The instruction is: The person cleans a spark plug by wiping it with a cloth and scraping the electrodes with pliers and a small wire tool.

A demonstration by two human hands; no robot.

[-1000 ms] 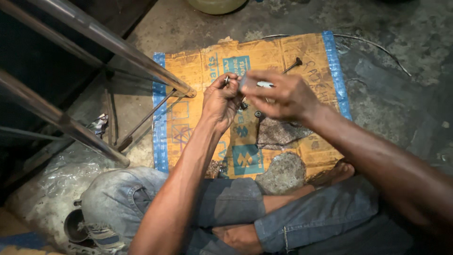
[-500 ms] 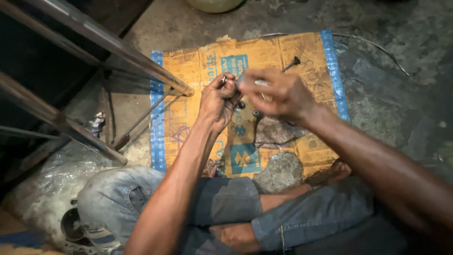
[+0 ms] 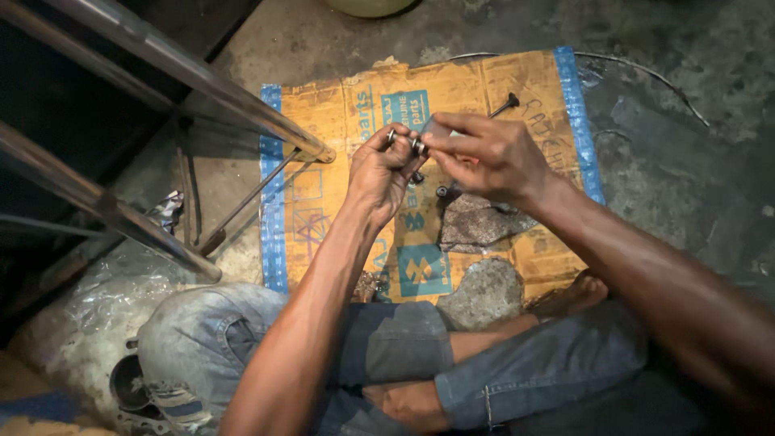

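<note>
My left hand (image 3: 379,171) and my right hand (image 3: 488,155) meet above a flattened orange cardboard sheet (image 3: 339,121) with blue edges. Between the fingertips of both hands I pinch a small dark metal part (image 3: 408,144) with shiny round ends. A dark bolt-like pin (image 3: 504,105) lies on the cardboard just beyond my right hand. A flat stone (image 3: 476,222) sits under my right wrist, and a rounder grey stone (image 3: 483,292) lies closer to my knees.
Two shiny metal tubes (image 3: 202,77) cross the left side at an angle. A thin rod (image 3: 246,198) lies by the cardboard's left edge. Crumpled clear plastic (image 3: 89,299) is at lower left. A thin wire (image 3: 646,73) curves over the concrete floor at upper right. My jeans-clad crossed legs (image 3: 387,355) fill the bottom.
Both hands have stayed together over the cardboard, turning the small metal part slightly between the fingertips; the view has shifted a little.
</note>
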